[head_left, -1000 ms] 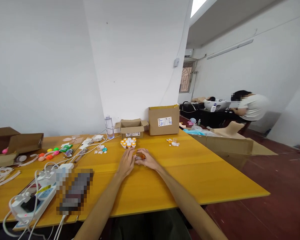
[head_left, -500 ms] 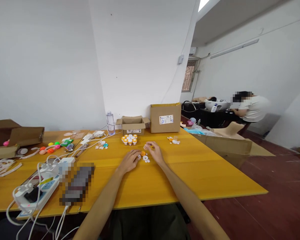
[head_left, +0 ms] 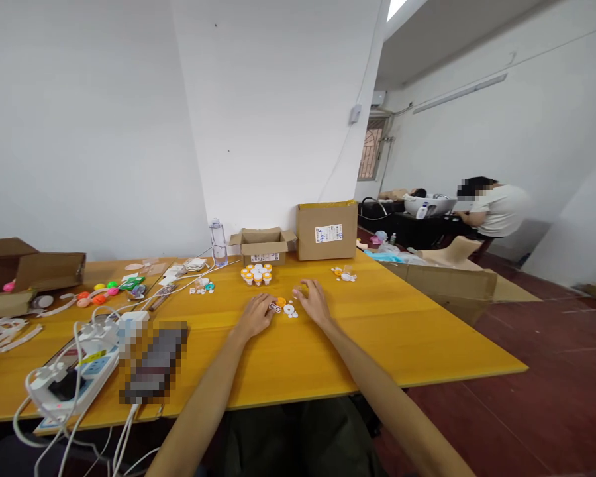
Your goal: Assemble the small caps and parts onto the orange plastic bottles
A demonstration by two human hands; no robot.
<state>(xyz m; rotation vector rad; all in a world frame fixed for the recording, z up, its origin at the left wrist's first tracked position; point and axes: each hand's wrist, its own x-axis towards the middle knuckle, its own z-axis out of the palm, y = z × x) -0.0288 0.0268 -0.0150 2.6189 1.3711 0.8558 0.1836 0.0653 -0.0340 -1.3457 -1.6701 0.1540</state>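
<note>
Small orange-white parts (head_left: 285, 307) lie loose mid-frame on surface (head_left: 427, 344), unassembled. My left hand (head_left: 255, 317) fingertips touch them; right hand (head_left: 314, 302) just beside, loosely open, empty. Finished cluster (head_left: 256, 273) above; assembly left.

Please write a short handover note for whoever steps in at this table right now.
Left hand: resting on the yellow table, fingertips at a small white and orange part; whether it grips the part cannot be told.
Right hand: on the table, fingers spread, holding nothing visible.
Loose pieces: an orange disc and white discs lie between the hands.
Done: a cluster of small orange-and-white units stands in front of the open small cardboard box.
Left: the loose pieces between the hands, plus more small parts to the right near the closed cardboard box.
</note>
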